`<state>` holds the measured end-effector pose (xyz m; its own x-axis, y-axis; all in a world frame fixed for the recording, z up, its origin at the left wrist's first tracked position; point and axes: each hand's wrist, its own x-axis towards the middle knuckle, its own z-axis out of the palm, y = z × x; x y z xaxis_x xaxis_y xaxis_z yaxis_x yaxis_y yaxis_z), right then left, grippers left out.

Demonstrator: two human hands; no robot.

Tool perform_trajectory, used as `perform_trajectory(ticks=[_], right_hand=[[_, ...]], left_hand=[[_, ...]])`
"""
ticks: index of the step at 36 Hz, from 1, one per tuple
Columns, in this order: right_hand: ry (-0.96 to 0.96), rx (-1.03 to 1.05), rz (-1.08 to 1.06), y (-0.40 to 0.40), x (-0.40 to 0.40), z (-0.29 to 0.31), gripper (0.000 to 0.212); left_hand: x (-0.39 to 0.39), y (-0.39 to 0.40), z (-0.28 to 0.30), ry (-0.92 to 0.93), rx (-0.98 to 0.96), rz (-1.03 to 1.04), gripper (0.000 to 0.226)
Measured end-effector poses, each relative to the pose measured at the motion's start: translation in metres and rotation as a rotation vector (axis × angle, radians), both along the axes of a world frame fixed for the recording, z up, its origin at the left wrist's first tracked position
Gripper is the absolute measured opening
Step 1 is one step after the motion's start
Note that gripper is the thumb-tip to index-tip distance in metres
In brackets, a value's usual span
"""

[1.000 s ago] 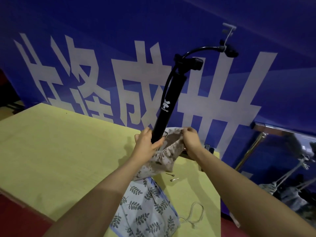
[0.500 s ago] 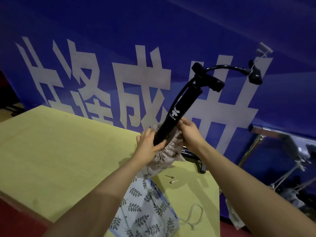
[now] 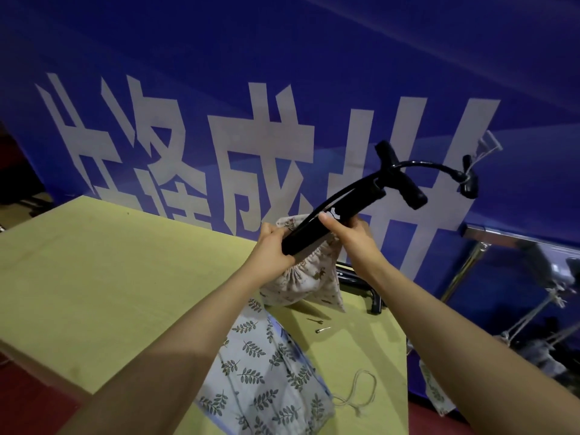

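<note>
You held the black hand pump [image 3: 354,205] in both hands above the far side of the yellow table [image 3: 110,277]. Its barrel was tilted, with the lower end inside the gathered mouth of a beige printed drawstring bag [image 3: 307,274] and the T-handle [image 3: 403,182] pointing toward two o'clock.

Your left hand [image 3: 273,249] had its fingers curled round the lower barrel, right where it met the bag's mouth. Whether they also pinched the cloth could not be told. Your right hand [image 3: 348,237] gripped the barrel just above, at two o'clock from the left hand, with the thumb laid across the top and the other fingers wrapped behind. The two hands were close together but not touching.

The pump's hose [image 3: 423,164] arched from the handle end toward three o'clock and ended in a black nozzle [image 3: 469,186] with a small tag [image 3: 488,146] tied to it. The beige bag's bottom rested on the table.

At six o'clock from the beige bag, a leaf-print cloth bag [image 3: 266,372] lay flat, its cord [image 3: 361,390] looped at its four o'clock. Two small metal needles [image 3: 323,329] lay between the bags, apart from both. A black bent bar [image 3: 373,302] sat at the table's far right edge. A blue banner [image 3: 188,42] with white characters filled the background.
</note>
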<state>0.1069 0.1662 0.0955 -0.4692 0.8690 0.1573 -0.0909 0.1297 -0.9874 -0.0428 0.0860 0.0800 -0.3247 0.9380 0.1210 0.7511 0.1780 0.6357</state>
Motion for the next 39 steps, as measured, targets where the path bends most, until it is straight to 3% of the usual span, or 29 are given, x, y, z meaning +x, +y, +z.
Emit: perform_trajectory(ticks=[9,18,22,24,27,34,39], right_hand=[[-0.084,0.058,0.003,-0.004,-0.007,-0.012,0.038],[-0.35,0.203,0.154,-0.016,-0.016,-0.022,0.036],[-0.332,0.175,0.186,-0.024,-0.02,-0.029,0.032],[-0.368,0.215,0.197,-0.026,-0.023,-0.033,0.025],[-0.418,0.282,0.225,-0.028,-0.028,-0.035,0.023],[-0.356,0.141,0.298,-0.028,-0.024,-0.045,0.033],[-0.396,0.094,0.253,-0.025,-0.022,-0.047,0.027]], left_hand=[[-0.001,-0.005,0.014,-0.166,0.269,0.262,0.039],[0.007,-0.005,0.026,-0.249,0.389,0.185,0.039],[0.009,-0.012,0.024,-0.283,0.494,0.091,0.065],[0.007,-0.015,0.023,-0.17,0.481,0.014,0.077],[0.004,-0.016,0.026,-0.06,0.38,-0.036,0.071],[-0.008,-0.02,0.023,-0.028,0.25,-0.016,0.04],[-0.014,-0.022,0.016,-0.049,0.283,0.076,0.038]])
